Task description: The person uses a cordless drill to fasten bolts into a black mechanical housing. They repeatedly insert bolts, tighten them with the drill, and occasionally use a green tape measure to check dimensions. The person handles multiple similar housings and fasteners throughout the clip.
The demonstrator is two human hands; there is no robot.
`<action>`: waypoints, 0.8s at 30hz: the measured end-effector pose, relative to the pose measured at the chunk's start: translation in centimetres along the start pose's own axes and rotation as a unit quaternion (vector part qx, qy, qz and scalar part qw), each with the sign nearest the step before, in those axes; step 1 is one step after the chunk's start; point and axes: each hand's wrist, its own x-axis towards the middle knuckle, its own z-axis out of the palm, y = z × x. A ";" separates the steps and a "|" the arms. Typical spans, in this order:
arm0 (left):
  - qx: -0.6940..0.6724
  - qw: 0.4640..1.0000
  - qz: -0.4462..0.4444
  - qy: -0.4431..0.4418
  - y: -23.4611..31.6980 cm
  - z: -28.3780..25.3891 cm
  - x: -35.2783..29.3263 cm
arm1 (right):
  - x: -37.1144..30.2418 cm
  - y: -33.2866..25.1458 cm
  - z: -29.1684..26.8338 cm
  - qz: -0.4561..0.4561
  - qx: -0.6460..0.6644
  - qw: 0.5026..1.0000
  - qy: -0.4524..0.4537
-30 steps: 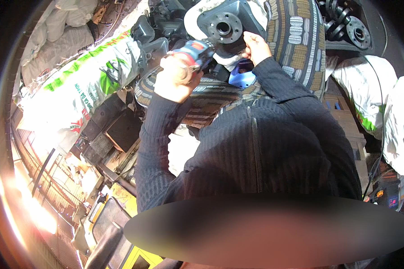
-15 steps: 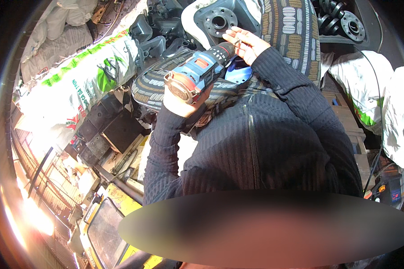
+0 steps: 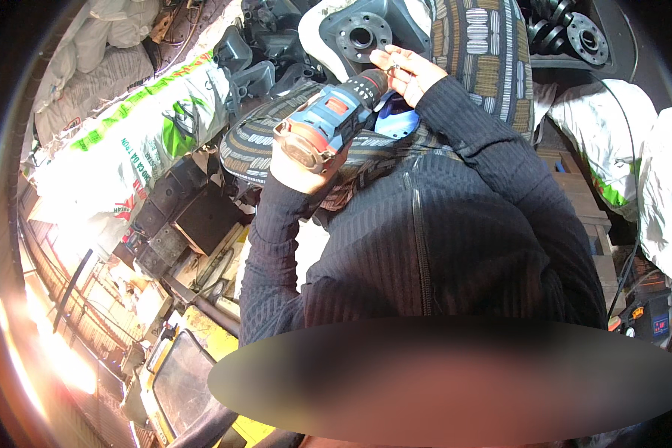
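A blue and red cordless drill (image 3: 325,123) is gripped in my left hand (image 3: 302,173), its black chuck (image 3: 369,86) pointing up and to the right. My right hand (image 3: 414,73) is palm up at the chuck's tip, its fingertips closed around a small shiny piece too small to make out. Just beyond the hands lies a dark part with a round flange (image 3: 361,37) and a ring of holes. Under my right wrist shows a blue object (image 3: 397,119), partly hidden. Patterned grey and brown fabric (image 3: 481,67) covers my legs.
Dark angular parts (image 3: 272,45) are heaped at the far left, beside a white and green sack (image 3: 138,134). More flanged parts (image 3: 586,39) sit in a dark bin at the far right. White sacks (image 3: 612,138) and a wooden pallet (image 3: 575,187) stand on the right; yellow machinery (image 3: 194,373) lies lower left.
Both hands and the drill hold nearly the same place. The view has shifted slightly, and the flanged part appears a little farther left.
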 end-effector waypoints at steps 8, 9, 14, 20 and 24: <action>-0.071 0.993 -0.035 -0.089 0.3 -1.1 0.7 | 1.1 0.3 -1.0 0.013 -0.018 0.998 -0.054; -0.021 0.995 -0.023 -0.091 0.1 -1.0 0.8 | 1.1 0.3 -1.0 0.004 -0.027 0.997 -0.070; 0.045 0.995 0.081 -0.032 -1.4 -0.6 1.6 | 0.7 -0.3 -0.1 0.009 -0.024 0.995 -0.093; 0.069 0.996 0.054 0.022 -1.9 -0.7 1.7 | 0.1 0.3 -0.3 -0.002 0.098 0.990 -0.101; 0.055 0.997 0.047 -0.019 -2.4 -1.4 2.4 | 0.7 0.7 -2.0 -0.004 0.003 1.000 -0.001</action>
